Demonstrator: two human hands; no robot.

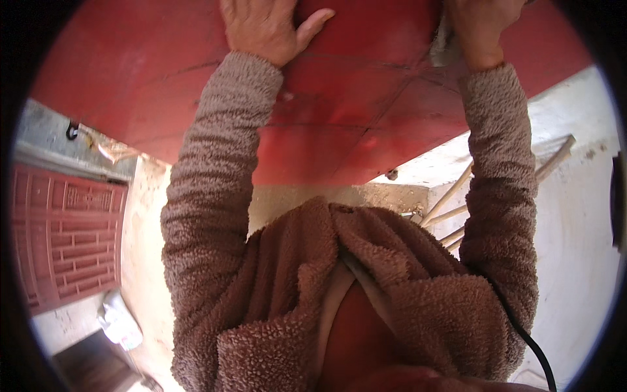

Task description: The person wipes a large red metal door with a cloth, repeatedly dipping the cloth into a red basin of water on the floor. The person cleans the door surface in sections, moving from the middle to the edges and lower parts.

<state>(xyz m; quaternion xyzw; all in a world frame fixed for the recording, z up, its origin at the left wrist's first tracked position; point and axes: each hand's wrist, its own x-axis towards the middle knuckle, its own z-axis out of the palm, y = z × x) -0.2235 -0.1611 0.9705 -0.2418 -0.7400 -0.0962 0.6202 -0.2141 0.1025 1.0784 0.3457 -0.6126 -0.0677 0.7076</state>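
Observation:
My left hand (264, 26) lies on a red surface (339, 91) that looks like a worn tabletop with dark seams and scratches. Its thumb points out to the right, apart from the palm, while the fingertips run past the upper edge of the picture. At the upper right, my right hand (480, 29) is bent, its fingers partly cut off by the frame. A greyish, crumpled thing (442, 44) shows along its left side, against the red surface; its kind is not clear. Fluffy brown sleeves cover both my forearms.
Wooden poles (450, 196) lean by the white wall (575, 209) on the right. A red latticed panel (78, 235) is on the left, with a white bag (119, 320) below it. A black cable (532, 340) hangs beside my right arm.

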